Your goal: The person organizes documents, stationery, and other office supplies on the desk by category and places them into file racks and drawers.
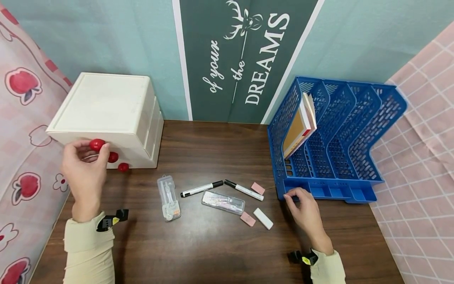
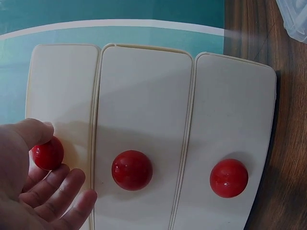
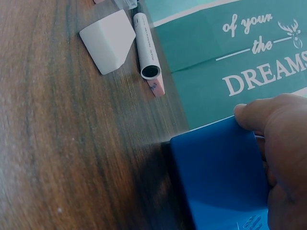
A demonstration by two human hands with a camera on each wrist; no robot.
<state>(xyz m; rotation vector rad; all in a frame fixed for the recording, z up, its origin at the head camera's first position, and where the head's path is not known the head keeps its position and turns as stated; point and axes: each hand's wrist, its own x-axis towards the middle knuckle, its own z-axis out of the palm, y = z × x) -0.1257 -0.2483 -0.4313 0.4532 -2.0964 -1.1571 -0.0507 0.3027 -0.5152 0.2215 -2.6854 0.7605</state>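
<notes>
Knob (image 1: 97,144), topmost and red, on the white drawer box (image 1: 99,104) at frame left was pinched by the left hand (image 1: 84,169); the right hand (image 1: 306,210) gripped the blue rack (image 1: 297,184) at lower right. Level, gentle force seemed best.

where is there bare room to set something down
Behind the oblong clear plastic cases, the brown wooden table is bare between the white plastic drawer box and blue plastic file rack. Its front is bare too, between the cream fabric sleeves. The middle is crowded with the cases, slim white-and-black markers and pink and white rectangular erasers.
</notes>
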